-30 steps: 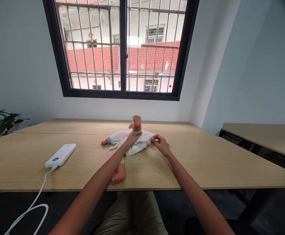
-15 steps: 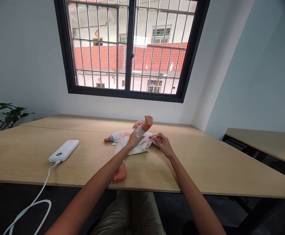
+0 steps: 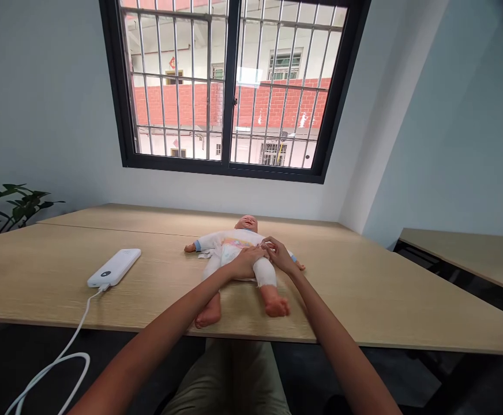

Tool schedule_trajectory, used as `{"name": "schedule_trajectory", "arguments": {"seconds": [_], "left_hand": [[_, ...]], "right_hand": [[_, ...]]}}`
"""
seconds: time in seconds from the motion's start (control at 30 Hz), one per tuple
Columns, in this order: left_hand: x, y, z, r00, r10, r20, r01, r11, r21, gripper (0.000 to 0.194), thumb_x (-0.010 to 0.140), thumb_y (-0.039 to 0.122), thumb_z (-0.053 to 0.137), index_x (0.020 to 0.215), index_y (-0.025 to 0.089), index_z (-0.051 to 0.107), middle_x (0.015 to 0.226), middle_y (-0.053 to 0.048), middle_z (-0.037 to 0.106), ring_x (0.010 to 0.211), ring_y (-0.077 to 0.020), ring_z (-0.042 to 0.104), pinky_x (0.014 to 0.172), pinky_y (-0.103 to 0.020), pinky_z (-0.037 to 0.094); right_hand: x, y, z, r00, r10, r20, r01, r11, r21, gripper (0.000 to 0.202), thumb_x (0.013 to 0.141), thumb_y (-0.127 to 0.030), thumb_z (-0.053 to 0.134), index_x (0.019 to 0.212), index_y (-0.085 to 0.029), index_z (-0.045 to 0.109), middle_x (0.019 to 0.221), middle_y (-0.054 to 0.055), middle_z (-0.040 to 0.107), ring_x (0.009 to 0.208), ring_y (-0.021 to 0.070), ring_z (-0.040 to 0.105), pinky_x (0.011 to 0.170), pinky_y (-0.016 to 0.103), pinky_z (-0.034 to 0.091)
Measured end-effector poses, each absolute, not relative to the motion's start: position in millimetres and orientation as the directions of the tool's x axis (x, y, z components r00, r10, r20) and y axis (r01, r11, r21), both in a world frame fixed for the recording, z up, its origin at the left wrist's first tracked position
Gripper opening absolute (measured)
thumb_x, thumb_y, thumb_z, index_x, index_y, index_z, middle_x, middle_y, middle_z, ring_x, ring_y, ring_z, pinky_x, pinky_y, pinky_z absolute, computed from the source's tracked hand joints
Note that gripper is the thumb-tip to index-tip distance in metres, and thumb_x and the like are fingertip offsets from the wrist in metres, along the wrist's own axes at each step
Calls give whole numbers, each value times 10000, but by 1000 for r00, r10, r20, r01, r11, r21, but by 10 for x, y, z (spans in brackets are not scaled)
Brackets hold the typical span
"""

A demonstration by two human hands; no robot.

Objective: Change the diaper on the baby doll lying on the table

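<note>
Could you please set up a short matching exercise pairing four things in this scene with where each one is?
Things:
1. doll
2. power bank
3. plant
4. window

Places:
A. in the wall beyond the table
B. at the far left edge of the view
C. on its back under both hands
D. on the table's left part, cable attached

Pairs: 1-C, 2-D, 3-B, 4-A

A baby doll point(image 3: 234, 253) in white clothes lies face-up on the table, both bare-footed legs flat.
</note>
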State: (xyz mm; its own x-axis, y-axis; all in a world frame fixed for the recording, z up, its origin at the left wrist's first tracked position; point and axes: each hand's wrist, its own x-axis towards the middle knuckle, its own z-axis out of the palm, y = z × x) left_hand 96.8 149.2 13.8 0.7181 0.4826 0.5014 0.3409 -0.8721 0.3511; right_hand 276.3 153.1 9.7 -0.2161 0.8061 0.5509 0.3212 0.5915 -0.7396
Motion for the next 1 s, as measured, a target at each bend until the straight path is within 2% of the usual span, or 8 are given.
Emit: {"name": "schedule_trajectory", "arguments": {"seconds": [0.1, 0.23, 0.33, 0.47, 0.57, 0.67, 0.8, 1.0], "left_hand": [[918, 1400, 149, 832, 385, 400, 327, -922, 207, 502, 621, 211, 692, 1116, 265, 623, 1176, -84, 602, 1153, -326, 482, 1020, -418, 355], [830, 1291, 169, 864, 369, 342, 344, -929, 133, 615, 643, 152, 640, 1233, 307, 564, 1330, -87, 524, 1340, -331, 339, 1129, -486, 229], [768, 1277, 190, 878, 376, 295, 348, -926, 143, 679, 637, 140, 629, 1289, 296, 525, 1396, -87, 476, 1401, -343, 263, 1147, -552, 166], [727, 1326, 200, 819, 415, 396, 332, -906, 263, 625, 692, 117, 578, 1289, 294, 536, 1503, -38, 377, 1445, -300, 199, 1166, -480, 191], [746, 1357, 194, 628, 515, 584, 395, -857, 331, 521, 789, 166, 534, 1302, 254, 529, 1513, -58, 364, 1435, -276, 228, 1168, -452, 201], [795, 1359, 194, 477, 580, 660, 465, -804, 370, 477, 877, 303, 504, 1333, 161, 488, 1413, -145, 471, 1340, -285, 386, 1122, -443, 291], [872, 1335, 193, 600, 579, 553, 497, -811, 310, 388, 898, 412, 501, 1179, 165, 602, 1224, -140, 613, 1189, -314, 524, 1052, -476, 346], [1009, 1253, 163, 691, 609, 389, 612, -779, 132, 334, 959, 356, 386, 1123, 179, 616, 1242, -132, 617, 1267, -310, 454, 1079, -576, 265]], "right_hand": [[2776, 1501, 77, -230, 798, 557, 359, 602, -713, 296, 847, -503, 531, 890, -212, 554, 756, 13, 618, 698, 160, 559, 594, 258, 434], [2818, 1474, 55, -232, 804, 547, 421, 591, -689, 296, 843, -506, 520, 868, -216, 573, 695, -2, 599, 602, 143, 510, 535, 251, 393], [2856, 1484, 34, -199, 813, 547, 447, 572, -688, 284, 842, -489, 511, 854, -213, 577, 642, -18, 569, 535, 124, 456, 493, 241, 359], [2901, 1515, -3, -164, 822, 546, 439, 556, -706, 274, 843, -488, 510, 878, -222, 566, 646, -18, 588, 545, 133, 495, 514, 247, 394], [2904, 1534, -13, -150, 828, 540, 396, 551, -735, 285, 842, -507, 515, 902, -230, 543, 710, -4, 624, 643, 161, 567, 580, 265, 447], [2895, 1542, 3, -113, 808, 579, 369, 575, -731, 314, 821, -531, 548, 870, -221, 540, 771, 7, 612, 711, 160, 559, 607, 257, 455], [2905, 1514, 48, -89, 802, 591, 306, 586, -750, 340, 815, -548, 565, 823, -208, 550, 817, 19, 587, 691, 144, 513, 586, 249, 447], [2867, 1475, 101, -54, 775, 630, 359, 604, -712, 330, 766, -540, 640, 830, -216, 625, 919, 47, 601, 875, 197, 563, 706, 310, 487]]}}
